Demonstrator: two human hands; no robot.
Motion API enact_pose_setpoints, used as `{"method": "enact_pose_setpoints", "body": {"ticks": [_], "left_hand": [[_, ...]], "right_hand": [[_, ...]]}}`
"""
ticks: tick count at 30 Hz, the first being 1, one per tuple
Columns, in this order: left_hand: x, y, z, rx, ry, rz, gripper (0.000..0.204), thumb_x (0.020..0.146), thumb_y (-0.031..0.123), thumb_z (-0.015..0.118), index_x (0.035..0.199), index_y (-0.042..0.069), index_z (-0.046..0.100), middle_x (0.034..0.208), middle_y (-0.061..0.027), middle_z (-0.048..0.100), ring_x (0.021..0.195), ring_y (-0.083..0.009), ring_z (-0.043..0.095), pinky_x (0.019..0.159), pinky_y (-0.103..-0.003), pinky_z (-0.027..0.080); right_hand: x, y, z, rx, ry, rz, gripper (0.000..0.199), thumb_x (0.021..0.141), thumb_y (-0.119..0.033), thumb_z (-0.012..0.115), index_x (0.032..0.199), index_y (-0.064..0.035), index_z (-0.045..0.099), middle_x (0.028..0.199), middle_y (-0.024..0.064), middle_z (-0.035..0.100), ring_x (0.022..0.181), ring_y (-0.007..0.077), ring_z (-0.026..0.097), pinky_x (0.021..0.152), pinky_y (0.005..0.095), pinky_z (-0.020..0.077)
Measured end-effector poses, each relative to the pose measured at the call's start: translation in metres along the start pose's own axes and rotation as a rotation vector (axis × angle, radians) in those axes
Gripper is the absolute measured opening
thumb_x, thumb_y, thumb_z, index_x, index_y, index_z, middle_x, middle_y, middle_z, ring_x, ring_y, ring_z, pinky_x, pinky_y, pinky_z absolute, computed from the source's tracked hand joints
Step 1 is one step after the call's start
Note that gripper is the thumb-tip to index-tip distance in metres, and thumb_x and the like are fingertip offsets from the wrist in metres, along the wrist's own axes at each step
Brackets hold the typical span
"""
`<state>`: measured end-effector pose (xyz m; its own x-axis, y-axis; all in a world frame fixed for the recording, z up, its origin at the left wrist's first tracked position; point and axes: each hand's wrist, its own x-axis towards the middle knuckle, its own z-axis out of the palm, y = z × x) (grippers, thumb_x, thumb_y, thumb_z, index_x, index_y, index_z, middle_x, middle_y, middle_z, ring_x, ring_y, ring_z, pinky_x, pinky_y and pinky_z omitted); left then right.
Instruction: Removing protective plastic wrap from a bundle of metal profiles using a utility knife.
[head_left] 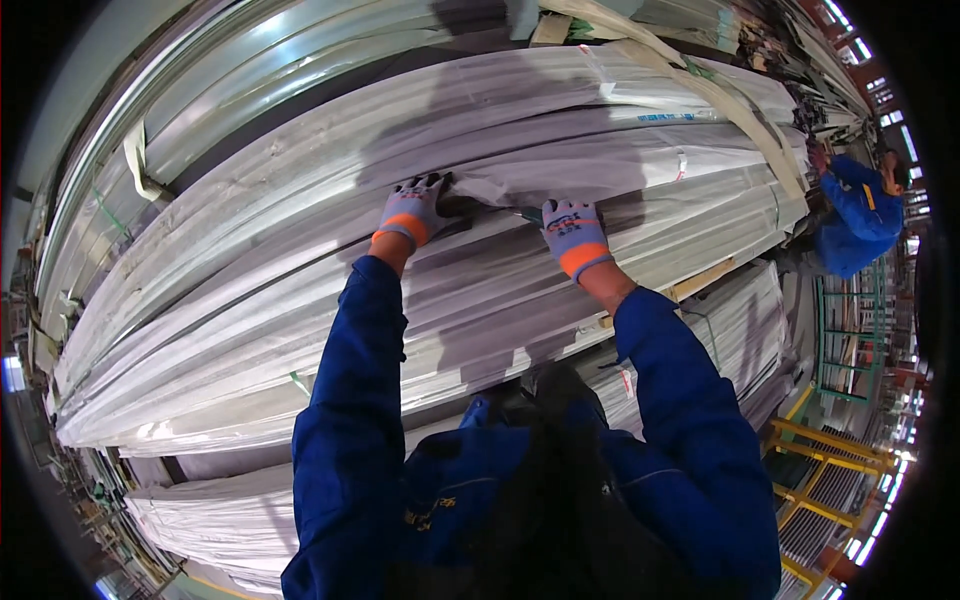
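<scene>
Long bundles wrapped in whitish plastic film (560, 165) lie across in front of me. My left hand (412, 215), in a grey glove with an orange cuff band, is closed on the film's edge at a torn gap (462, 207). My right hand (573, 232), in a matching glove, is closed around a small dark-handled knife (530, 214). The knife points left toward the gap, and its tip is hard to make out against the film. Between my hands, the loose film is raised and crumpled.
Further wrapped bundles lie below the pile, with a wooden batten (700, 282) between layers. Flat beige straps (725, 100) cross the far right end. A co-worker in blue (858, 215) is at that end. Green racking (850, 340) and a yellow frame (825, 455) stand at right.
</scene>
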<state>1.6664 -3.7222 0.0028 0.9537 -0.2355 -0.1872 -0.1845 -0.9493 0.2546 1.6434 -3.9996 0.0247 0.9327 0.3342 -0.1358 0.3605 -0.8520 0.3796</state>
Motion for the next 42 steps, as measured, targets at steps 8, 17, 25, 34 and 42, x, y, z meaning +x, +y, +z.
{"method": "enact_pose_setpoints", "body": {"ticks": [8,17,25,34,42], "left_hand": [[0.0,0.009,-0.009,-0.035,0.042,0.011,0.084,0.072,0.055,0.069,0.143,0.021,0.039,0.145,-0.0126,0.04,0.131,-0.0362,0.038,0.107,-0.045,0.036],[0.0,0.028,-0.015,-0.08,0.044,0.035,0.083,0.067,0.042,0.079,0.139,0.018,0.044,0.14,-0.0151,0.045,0.13,-0.0333,0.042,0.107,-0.042,0.036],[0.001,0.025,-0.009,-0.19,0.018,-0.107,0.098,0.057,0.035,0.087,0.141,0.015,0.041,0.14,-0.0164,0.045,0.129,-0.0337,0.042,0.106,-0.043,0.037],[0.007,0.032,-0.008,-0.114,-0.045,-0.164,0.101,0.059,0.043,0.085,0.141,0.007,0.038,0.138,-0.0189,0.046,0.128,-0.0348,0.043,0.105,-0.044,0.038],[0.088,0.19,0.013,-0.195,0.604,0.021,0.061,0.071,0.032,0.078,0.119,0.004,0.053,0.111,-0.0145,0.059,0.103,-0.033,0.053,0.092,-0.041,0.039]], "right_hand": [[0.015,0.098,0.037,0.048,-0.03,-0.054,0.034,0.087,-0.036,0.059,0.111,-0.0129,0.059,0.097,0.0094,0.066,0.09,0.0272,0.065,0.073,0.0416,0.0478],[0.025,0.25,0.108,0.022,-0.135,-0.135,0.031,0.088,-0.025,0.049,0.114,-0.0114,0.058,0.097,0.0109,0.065,0.088,0.0272,0.065,0.073,0.0416,0.0487],[0.019,0.376,0.168,0.043,0.002,-0.065,0.025,0.089,-0.021,0.047,0.108,-0.0109,0.058,0.087,0.0089,0.07,0.081,0.0262,0.068,0.066,0.0429,0.0487],[0.008,0.361,0.162,0.13,-0.058,0.05,0.025,0.09,-0.017,0.044,0.109,-0.0098,0.058,0.09,0.0108,0.069,0.084,0.0259,0.067,0.069,0.0419,0.0494],[0.003,0.364,0.166,0.115,-0.031,0.073,0.031,0.091,-0.016,0.042,0.116,-0.0062,0.057,0.096,0.0129,0.068,0.087,0.0268,0.067,0.069,0.0444,0.0498]]}}
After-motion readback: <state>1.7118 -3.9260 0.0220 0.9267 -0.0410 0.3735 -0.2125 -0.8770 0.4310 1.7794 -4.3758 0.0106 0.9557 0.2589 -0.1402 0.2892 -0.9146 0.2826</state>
